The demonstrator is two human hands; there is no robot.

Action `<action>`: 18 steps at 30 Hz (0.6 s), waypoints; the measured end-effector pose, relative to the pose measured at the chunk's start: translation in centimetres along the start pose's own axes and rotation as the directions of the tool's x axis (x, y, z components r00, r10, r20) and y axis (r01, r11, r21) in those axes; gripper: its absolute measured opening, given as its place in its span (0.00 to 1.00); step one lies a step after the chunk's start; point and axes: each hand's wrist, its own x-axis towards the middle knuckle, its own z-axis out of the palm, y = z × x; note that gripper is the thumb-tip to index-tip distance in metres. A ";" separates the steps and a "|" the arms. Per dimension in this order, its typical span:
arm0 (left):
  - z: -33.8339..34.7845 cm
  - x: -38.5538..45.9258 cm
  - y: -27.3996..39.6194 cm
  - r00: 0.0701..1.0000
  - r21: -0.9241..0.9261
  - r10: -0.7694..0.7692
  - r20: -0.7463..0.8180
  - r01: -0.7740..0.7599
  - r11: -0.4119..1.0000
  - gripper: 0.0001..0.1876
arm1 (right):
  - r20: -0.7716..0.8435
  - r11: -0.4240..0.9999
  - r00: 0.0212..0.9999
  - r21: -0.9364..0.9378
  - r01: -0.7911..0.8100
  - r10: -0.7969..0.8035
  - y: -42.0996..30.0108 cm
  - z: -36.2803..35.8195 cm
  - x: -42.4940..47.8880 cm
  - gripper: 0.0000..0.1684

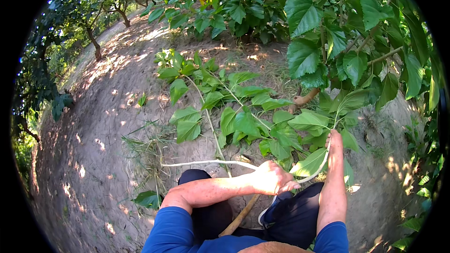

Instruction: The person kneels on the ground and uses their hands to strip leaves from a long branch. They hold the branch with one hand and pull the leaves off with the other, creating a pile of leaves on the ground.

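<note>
A leafy branch is bent in a curve between my two hands. My left hand (pixel 273 178) is closed around its pale, bare stem (pixel 207 162), and the thick end sticks out to the left over my knee. Farther up, my right hand (pixel 334 140) grips the same branch where broad green leaves (pixel 311 121) spread from its tip. Beyond my hands, cut leafy branches (pixel 242 112) lie on the ground, one with a long bare stem (pixel 209 116) pointing back towards me. Between my legs rests a wooden stick (pixel 242 215), perhaps a tool handle; its far end is hidden under my left forearm.
Leafy tree branches (pixel 306 56) hang low on the right. A cut stub of trunk (pixel 305 97) shows beneath them. Dry grass (pixel 149 151) grows left of my knee, beside a single loose leaf (pixel 147 199). Cracked bare soil (pixel 91 140) stretches left towards small trees (pixel 92 42).
</note>
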 end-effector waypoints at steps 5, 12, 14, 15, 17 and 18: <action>-0.3 0.2 1.0 0.999 -0.100 0.024 0.041 -0.020 0.995 0.23 | 0.146 0.994 0.984 0.023 -0.107 0.103 -0.4 2.3 -1.8 0.08; -0.6 1.0 1.7 0.993 -0.167 0.100 -0.061 -0.109 0.980 0.21 | 0.189 0.990 0.975 0.062 -0.128 0.114 -0.6 3.6 -2.0 0.09; -0.6 1.0 2.5 0.982 -0.193 0.166 -0.087 -0.180 0.965 0.21 | 0.212 0.990 0.968 0.002 -0.138 0.134 -0.2 4.4 -2.2 0.09; -0.5 1.7 3.3 0.971 -0.221 0.224 -0.082 -0.237 0.946 0.21 | 0.255 0.993 0.964 0.064 -0.094 0.075 0.9 4.2 -1.4 0.10; 0.4 2.2 3.5 0.949 -0.256 0.269 -0.167 -0.305 0.917 0.23 | 0.366 0.993 0.926 0.024 -0.115 0.098 1.6 7.6 -3.6 0.11; 0.5 2.9 3.4 0.932 -0.261 0.296 -0.210 -0.345 0.902 0.24 | 0.343 0.979 0.925 0.059 -0.197 0.165 1.7 8.7 -2.6 0.13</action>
